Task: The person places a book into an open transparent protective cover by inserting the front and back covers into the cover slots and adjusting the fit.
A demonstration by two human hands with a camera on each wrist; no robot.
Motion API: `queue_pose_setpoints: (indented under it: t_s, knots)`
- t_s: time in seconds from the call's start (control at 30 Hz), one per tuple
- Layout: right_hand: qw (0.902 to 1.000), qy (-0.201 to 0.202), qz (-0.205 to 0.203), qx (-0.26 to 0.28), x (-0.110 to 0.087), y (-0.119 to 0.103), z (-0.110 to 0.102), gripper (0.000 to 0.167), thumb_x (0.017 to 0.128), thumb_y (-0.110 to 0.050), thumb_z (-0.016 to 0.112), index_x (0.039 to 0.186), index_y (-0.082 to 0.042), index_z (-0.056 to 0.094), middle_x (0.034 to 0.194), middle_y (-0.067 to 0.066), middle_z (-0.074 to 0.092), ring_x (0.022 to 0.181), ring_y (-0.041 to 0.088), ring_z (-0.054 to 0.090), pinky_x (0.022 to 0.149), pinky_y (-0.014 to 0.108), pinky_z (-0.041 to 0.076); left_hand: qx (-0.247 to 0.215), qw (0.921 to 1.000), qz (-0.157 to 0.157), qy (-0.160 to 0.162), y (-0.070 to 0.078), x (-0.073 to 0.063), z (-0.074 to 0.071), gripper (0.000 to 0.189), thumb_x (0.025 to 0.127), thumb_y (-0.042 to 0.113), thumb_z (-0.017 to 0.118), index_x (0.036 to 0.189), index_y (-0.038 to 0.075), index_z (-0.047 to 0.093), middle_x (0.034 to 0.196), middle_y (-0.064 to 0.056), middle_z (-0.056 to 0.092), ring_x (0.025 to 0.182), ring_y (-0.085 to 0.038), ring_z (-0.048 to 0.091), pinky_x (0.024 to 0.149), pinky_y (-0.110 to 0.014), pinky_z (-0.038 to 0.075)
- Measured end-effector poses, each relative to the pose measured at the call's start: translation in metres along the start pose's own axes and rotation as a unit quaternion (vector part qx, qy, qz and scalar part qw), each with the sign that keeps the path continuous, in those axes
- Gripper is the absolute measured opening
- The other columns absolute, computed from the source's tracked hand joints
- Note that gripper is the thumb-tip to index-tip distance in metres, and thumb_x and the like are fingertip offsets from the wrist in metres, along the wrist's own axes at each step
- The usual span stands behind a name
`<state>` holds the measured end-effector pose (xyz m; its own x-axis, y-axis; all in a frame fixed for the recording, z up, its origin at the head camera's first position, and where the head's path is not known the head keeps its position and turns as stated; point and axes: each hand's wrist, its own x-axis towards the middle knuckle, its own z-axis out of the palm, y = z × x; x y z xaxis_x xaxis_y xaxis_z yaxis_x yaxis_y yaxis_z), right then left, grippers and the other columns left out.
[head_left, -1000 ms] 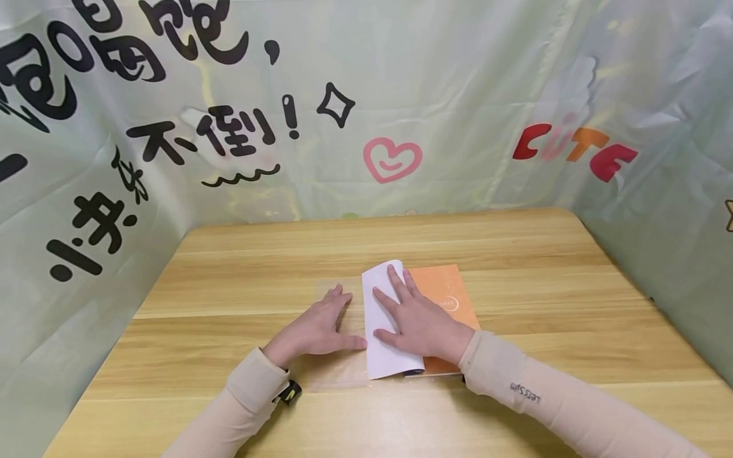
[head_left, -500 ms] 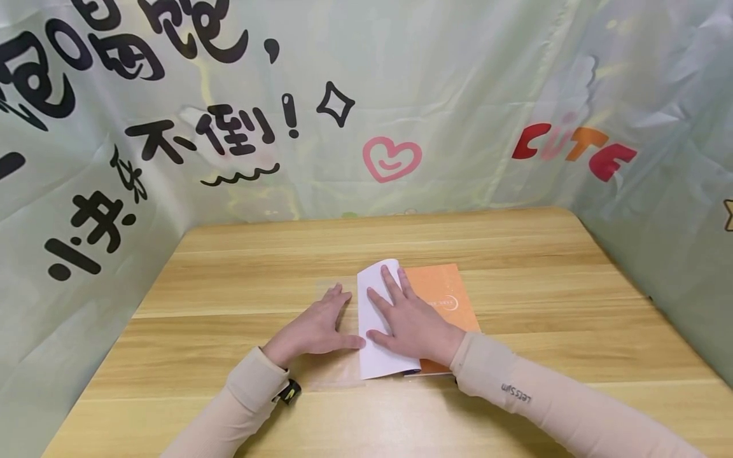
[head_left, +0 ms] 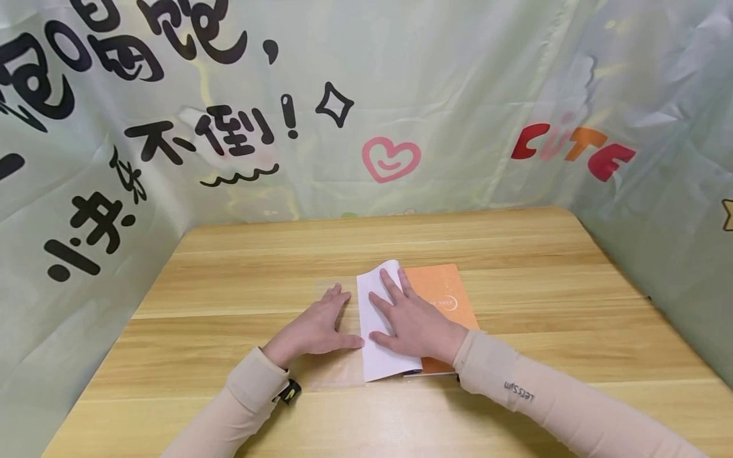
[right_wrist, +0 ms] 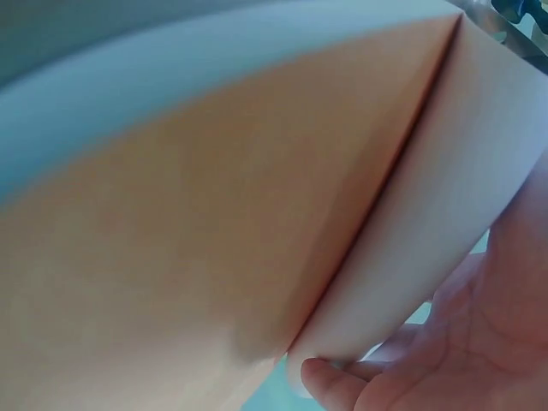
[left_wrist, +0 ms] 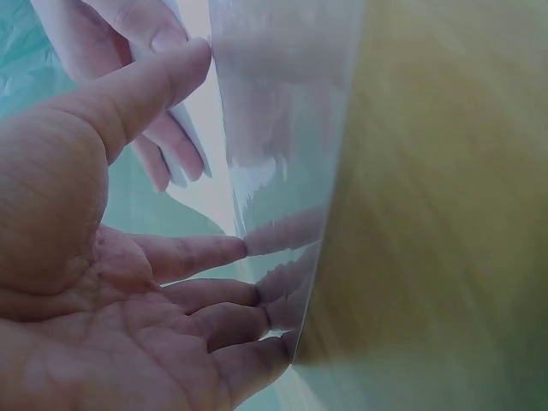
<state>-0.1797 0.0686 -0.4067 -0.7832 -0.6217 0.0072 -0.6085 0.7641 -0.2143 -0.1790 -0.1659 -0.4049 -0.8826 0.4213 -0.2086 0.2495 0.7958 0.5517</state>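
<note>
An orange booklet (head_left: 439,283) lies at the middle of the table, with a white sheet (head_left: 378,366) at its left side. My right hand (head_left: 420,326) rests on that sheet with fingers spread and straight. In the right wrist view, the orange surface (right_wrist: 214,197) meets the white sheet (right_wrist: 411,223) along a dark crease. Left of the booklet, a clear plastic sheet (head_left: 338,376) extends under my left hand (head_left: 314,327), whose thumb tip reaches the white sheet's left edge. Left-hand fingertips touch the clear plastic (left_wrist: 278,128) in the left wrist view.
The wood-grain table (head_left: 240,254) spreads around the booklet. A pale printed curtain (head_left: 458,95) hangs behind it and along both sides. A small black device (head_left: 289,392) is strapped at my left wrist.
My right hand and the white sheet have shifted slightly to the left, mostly in the first half second. My left hand has stayed nearly still.
</note>
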Motion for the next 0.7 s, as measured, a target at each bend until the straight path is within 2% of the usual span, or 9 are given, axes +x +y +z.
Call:
queue_pose_setpoints:
  t_s: [0.47,0.7]
  knots:
    - [0.9999,-0.001,-0.01,-0.003,-0.0008,0.0006,0.0002,0.071,0.104,-0.046,0.066,0.157,-0.001,0.052,0.173,0.036,0.019,0.158,0.065,0.015,0.118,0.058,0.049,-0.008,1.0,-0.002,-0.001,-0.0003,0.0004,0.0008,0.1,0.092,0.043,0.083,0.164,-0.007,0.033,0.177,-0.029,0.015,0.167,-0.044,0.017,0.132,-0.063,0.024]
    - [1.0,-0.001,0.007,-0.007,0.0018,-0.0042,0.0015,0.073,0.104,-0.047,0.066,0.159,-0.002,0.05,0.174,0.035,0.016,0.16,0.063,0.012,0.123,0.059,0.043,-0.006,1.0,-0.002,-0.005,-0.0005,0.0005,0.0004,0.1,0.093,0.043,0.082,0.164,-0.006,0.033,0.177,-0.029,0.014,0.167,-0.043,0.016,0.133,-0.063,0.023]
